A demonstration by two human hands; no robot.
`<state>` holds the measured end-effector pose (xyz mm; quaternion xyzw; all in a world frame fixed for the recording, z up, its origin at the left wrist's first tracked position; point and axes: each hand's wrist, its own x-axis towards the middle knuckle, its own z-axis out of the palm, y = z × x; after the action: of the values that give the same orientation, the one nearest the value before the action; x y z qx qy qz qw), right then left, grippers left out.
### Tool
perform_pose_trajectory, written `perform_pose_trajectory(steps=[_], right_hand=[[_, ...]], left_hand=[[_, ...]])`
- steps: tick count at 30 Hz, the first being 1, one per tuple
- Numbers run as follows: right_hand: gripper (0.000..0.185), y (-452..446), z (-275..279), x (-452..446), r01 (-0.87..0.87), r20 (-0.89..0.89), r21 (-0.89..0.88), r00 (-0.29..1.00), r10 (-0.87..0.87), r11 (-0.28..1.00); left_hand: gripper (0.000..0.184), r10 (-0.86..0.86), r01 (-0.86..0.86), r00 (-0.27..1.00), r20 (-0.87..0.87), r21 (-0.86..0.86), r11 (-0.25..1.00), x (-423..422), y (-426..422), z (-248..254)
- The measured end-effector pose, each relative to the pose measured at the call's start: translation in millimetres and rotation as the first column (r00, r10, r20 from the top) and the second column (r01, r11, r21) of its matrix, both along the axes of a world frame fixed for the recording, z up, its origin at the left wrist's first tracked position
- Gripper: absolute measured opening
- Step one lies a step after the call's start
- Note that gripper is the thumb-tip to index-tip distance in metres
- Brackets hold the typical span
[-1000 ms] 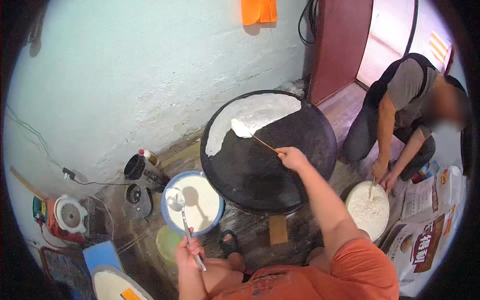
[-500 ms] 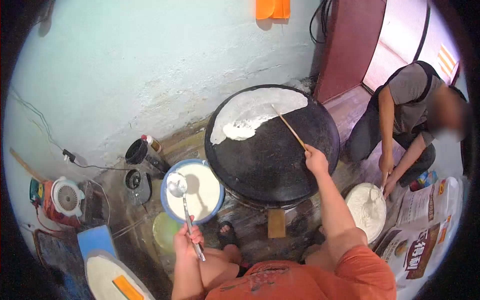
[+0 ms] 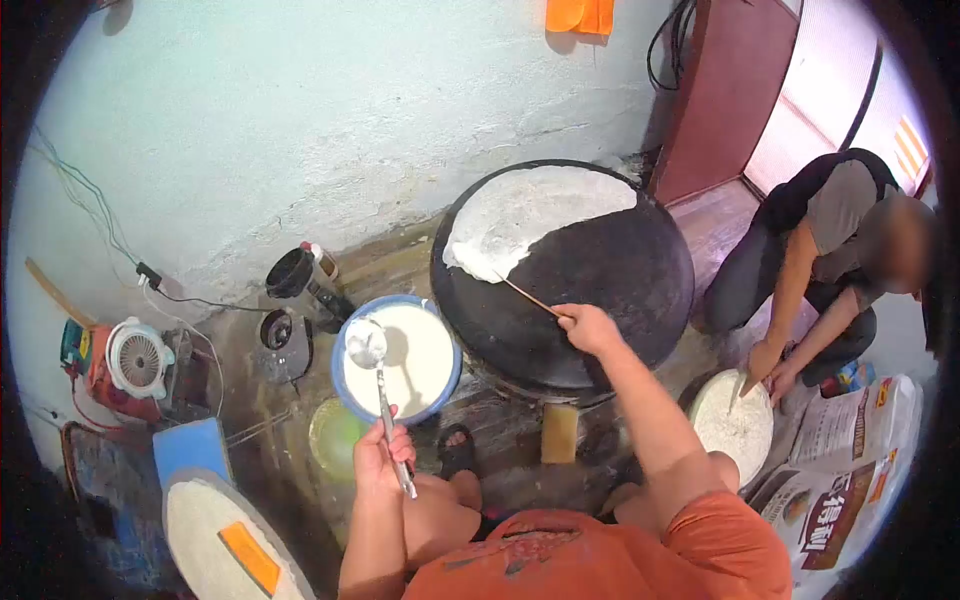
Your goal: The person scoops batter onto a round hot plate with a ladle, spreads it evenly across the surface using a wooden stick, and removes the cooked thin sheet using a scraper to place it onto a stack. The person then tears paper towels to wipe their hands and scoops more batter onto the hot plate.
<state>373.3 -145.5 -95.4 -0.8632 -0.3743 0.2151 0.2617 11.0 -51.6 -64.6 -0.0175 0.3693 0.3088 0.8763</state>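
My left hand [image 3: 384, 455] is closed round the handle of a metal ladle [image 3: 367, 346], whose batter-smeared bowl hangs over a blue-rimmed basin [image 3: 455, 370] of white batter [image 3: 412, 350]. In my right hand [image 3: 590, 328] is a thin wooden stick [image 3: 530, 296]. Its far end touches the lower left edge of a pale batter sheet [image 3: 545, 205] on the large round black griddle [image 3: 610, 290]. The sheet covers the upper left part of the griddle, with a thicker wet patch by the stick's tip.
At right a crouching person [image 3: 850, 220] holds a utensil in a bowl of pale mixture [image 3: 735, 425]. Printed sacks [image 3: 840, 480] lie nearby. A blender jug [image 3: 290, 272], a blender base [image 3: 283, 345] and a small blower [image 3: 138, 360] stand left. A yellowish block [image 3: 560, 434] lies before the griddle.
The stick has swept left and down, from the sheet's middle to its lower left edge, spreading batter there. The ladle stays over the basin. The view has shifted slightly.
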Motion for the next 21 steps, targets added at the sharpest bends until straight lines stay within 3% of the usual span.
perform_pose_trajectory(steps=[3, 7, 8, 12, 13, 15, 16, 18, 19, 21], right_hand=[[0.027, -20, 36, 8, 0.023, -0.072, -0.023, 0.997, -0.025, 0.999], [0.027, -9, 1, -4, 0.117, 0.004, -0.037, 0.993, -0.116, 0.992], [0.028, -4, -2, -15, 0.024, 0.034, 0.058, 0.999, -0.026, 0.998], [0.028, -35, 24, -18, 0.003, 0.084, -0.091, 0.996, 0.005, 0.996], [0.028, -46, 35, -15, 0.046, 0.013, -0.075, 0.999, -0.045, 0.996], [0.027, -60, 19, -11, 0.218, 0.071, -0.02, 0.974, -0.216, 0.976], [0.027, -57, -2, -7, 0.217, 0.073, -0.024, 0.974, -0.215, 0.976], [0.028, -49, -50, -1, 0.28, -0.127, 0.173, 0.957, -0.261, 0.944], [0.029, -46, -56, -15, 0.147, -0.089, 0.216, 0.987, -0.131, 0.965], [0.029, -46, -32, -51, 0.069, -0.123, 0.152, 0.991, -0.05, 0.986]], left_hand=[[0.026, -0.004, 0.004, 1.0, 0.016, -0.01, 1.0, -1, 1, 0], [0.026, -0.019, 0.019, 1.0, -0.017, 0.025, 1.0, -4, -1, -5], [0.025, -0.023, 0.023, 1.0, -0.017, 0.022, 0.999, -2, 0, -3], [0.024, -0.035, 0.035, 0.999, 0.005, 0.001, 0.999, -5, 2, 0], [0.024, -0.038, 0.038, 0.999, 0.01, 0.0, 0.999, -4, 3, 1], [0.023, -0.021, 0.021, 0.999, -0.029, 0.011, 1.0, -5, 0, 3], [0.023, -0.021, 0.021, 0.999, -0.028, 0.006, 1.0, -5, 0, 2], [0.023, -0.031, 0.032, 0.999, -0.013, 0.021, 0.999, -7, 1, -1], [0.023, -0.033, 0.034, 0.999, -0.016, 0.022, 0.999, -8, 2, 0], [0.023, -0.055, 0.055, 0.998, 0.016, 0.002, 0.998, -10, 2, 2]])
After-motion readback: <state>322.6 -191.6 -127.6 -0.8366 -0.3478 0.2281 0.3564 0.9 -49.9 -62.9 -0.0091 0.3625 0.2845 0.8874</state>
